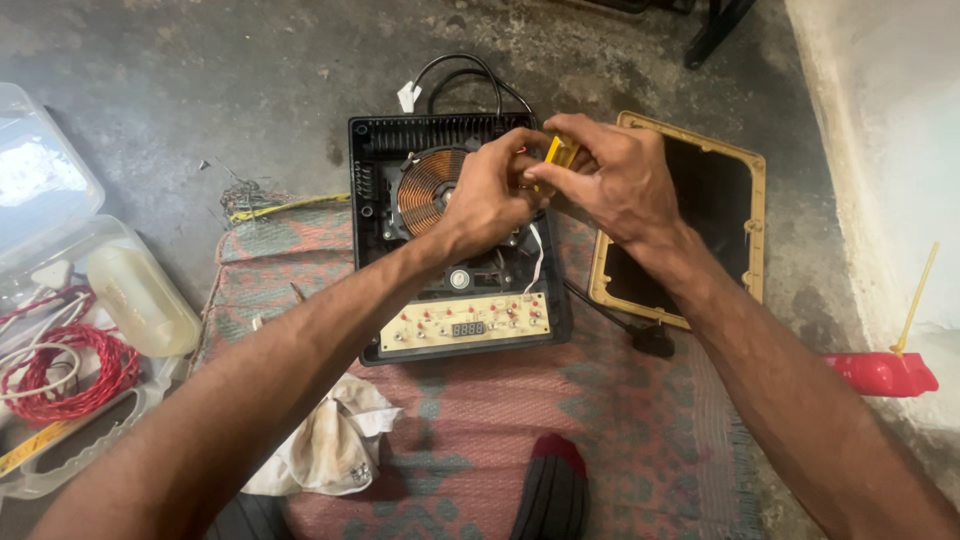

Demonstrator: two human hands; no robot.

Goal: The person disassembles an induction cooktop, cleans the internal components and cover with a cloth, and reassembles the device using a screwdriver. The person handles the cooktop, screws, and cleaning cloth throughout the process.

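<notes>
An opened induction cooker (372,215) lies on a woven mat, its copper coil (428,185) and beige control board (465,323) exposed. My left hand (487,190) rests over the coil's right side, fingers curled on something hidden inside the case. My right hand (612,175) meets it from the right and pinches a small yellow tool (555,150) pointing down into the cooker. What the tool's tip touches is hidden by my fingers.
The cooker's detached top frame (745,225) lies right of it. A clear plastic box (60,300) with red wire and a bottle sits left. A dirty rag (330,445), a red bottle with yellow nozzle (880,372) and a black power cord (460,75) lie around.
</notes>
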